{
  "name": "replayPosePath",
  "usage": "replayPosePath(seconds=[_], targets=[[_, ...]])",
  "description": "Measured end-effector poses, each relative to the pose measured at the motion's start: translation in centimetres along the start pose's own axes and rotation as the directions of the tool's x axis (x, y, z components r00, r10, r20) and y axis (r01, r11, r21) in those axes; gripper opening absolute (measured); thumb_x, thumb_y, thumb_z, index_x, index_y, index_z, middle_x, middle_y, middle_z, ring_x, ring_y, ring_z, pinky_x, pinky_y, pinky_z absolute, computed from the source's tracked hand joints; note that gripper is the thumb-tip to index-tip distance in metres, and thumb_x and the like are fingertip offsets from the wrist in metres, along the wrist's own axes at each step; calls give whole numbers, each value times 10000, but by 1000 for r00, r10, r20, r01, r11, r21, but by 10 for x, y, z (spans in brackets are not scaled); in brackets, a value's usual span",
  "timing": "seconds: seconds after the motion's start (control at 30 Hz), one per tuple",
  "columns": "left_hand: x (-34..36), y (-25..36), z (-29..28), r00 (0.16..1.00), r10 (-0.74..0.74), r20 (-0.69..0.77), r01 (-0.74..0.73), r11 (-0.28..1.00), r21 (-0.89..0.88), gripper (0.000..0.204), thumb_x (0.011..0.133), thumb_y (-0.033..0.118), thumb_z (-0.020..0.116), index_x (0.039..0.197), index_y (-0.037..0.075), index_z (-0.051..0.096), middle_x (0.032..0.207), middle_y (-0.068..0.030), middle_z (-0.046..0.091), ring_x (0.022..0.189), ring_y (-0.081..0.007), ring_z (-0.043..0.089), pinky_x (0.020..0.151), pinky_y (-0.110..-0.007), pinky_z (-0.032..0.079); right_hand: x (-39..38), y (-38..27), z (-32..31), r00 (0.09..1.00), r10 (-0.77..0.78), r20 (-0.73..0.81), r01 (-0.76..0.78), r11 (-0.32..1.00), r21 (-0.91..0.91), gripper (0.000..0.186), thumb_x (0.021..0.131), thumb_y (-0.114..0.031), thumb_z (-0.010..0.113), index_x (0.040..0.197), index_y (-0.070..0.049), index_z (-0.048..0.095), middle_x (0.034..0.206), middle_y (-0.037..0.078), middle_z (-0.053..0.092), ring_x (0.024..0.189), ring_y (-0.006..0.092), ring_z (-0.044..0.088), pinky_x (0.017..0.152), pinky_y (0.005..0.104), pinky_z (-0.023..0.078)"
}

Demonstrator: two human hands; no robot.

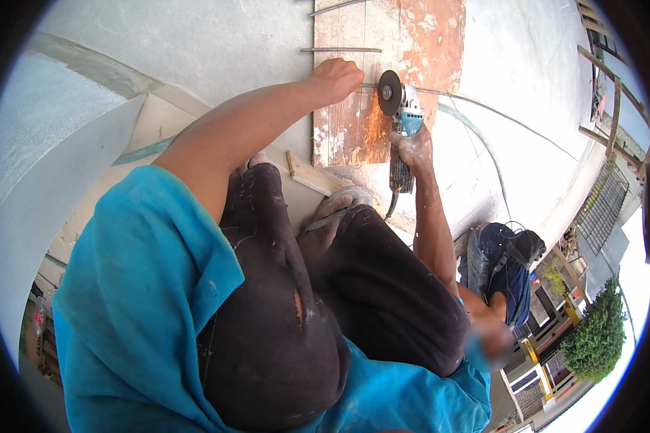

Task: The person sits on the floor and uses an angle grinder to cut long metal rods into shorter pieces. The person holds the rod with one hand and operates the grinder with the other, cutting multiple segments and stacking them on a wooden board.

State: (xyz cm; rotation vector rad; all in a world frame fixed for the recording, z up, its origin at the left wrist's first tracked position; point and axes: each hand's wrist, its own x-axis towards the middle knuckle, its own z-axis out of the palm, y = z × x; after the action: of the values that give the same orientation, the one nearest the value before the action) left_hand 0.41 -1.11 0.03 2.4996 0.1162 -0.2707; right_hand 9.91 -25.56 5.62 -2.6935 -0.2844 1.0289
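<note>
My right hand point(414, 148) is wrapped around the body of a teal and black angle grinder point(409, 119). Its dark disc point(390, 92) meets a thin metal rod point(477, 101), and orange sparks point(375, 130) spray from the contact toward me. To the left of the disc, my left hand point(337, 81) is closed on the rod, pressing it near a worn wooden board point(332, 133) with peeling orange and white paint. The rod crosses the board and runs on to the right. Two short rod pieces, one of them a straight piece point(343, 50), lie farther up the board.
My bent knees and a sandalled foot point(332, 209) are close to the board's near edge, beside a wood strip point(314, 175). A pale hose point(477, 130) curves over the floor at right. Another person in dark blue clothes point(516, 292) is at lower right. The grinder's cord point(392, 206) hangs toward me.
</note>
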Motion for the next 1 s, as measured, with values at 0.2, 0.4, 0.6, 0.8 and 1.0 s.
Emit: replayPosePath(seconds=[0.2, 0.4, 0.6, 0.8, 1.0], targets=[[-1, 2, -2, 1000, 5, 0, -5, 1000, -3, 104, 779, -39, 630, 795, -23, 732, 880, -237, 723, 845, -408, 734, 676, -491, 590, -3, -16, -4, 999, 52, -14, -52, 999, 5, 546, 728, -230, 777, 1211, -9, 654, 1041, 179, 739, 945, 307, 724, 844, 423, 567], [-2, 3, -4, 999, 23, -25, -24, 999, -29, 95, 771, -50, 638, 789, -27, 729, 878, -232, 725, 847, -396, 739, 670, -479, 593, 6, -18, -3, 999, 28, -22, -26, 997, 71, 558, 718, -236, 778, 1218, -18, 665, 1069, 180, 745, 965, 313, 732, 864, 418, 566], [-3, 5, -8, 1000, 6, 16, -5, 1000, -13, 96, 774, -58, 640, 788, -21, 727, 897, -226, 727, 861, -394, 737, 674, -474, 595, 3, -13, -2, 999, -1, -36, 3, 999, 38, 546, 724, -210, 794, 1196, 16, 641, 993, 167, 737, 884, 290, 721, 815, 419, 571], [-2, 1, -3, 1000, 4, 16, -5, 1000, 10, 99, 784, -57, 637, 795, -9, 723, 901, -211, 727, 865, -397, 734, 680, -475, 594, 0, -5, 0, 1000, 8, 0, -8, 999, 42, 534, 736, -204, 795, 1184, 35, 628, 967, 163, 736, 845, 274, 721, 787, 416, 573], [-2, -2, 6, 994, 85, -63, -86, 996, -10, 84, 789, -50, 642, 794, -5, 713, 876, -215, 711, 854, -397, 722, 669, -476, 582, -7, 13, -2, 998, -44, -36, 46, 998, 36, 495, 723, -207, 807, 1131, 20, 643, 927, 140, 727, 817, 257, 709, 772, 402, 567]])
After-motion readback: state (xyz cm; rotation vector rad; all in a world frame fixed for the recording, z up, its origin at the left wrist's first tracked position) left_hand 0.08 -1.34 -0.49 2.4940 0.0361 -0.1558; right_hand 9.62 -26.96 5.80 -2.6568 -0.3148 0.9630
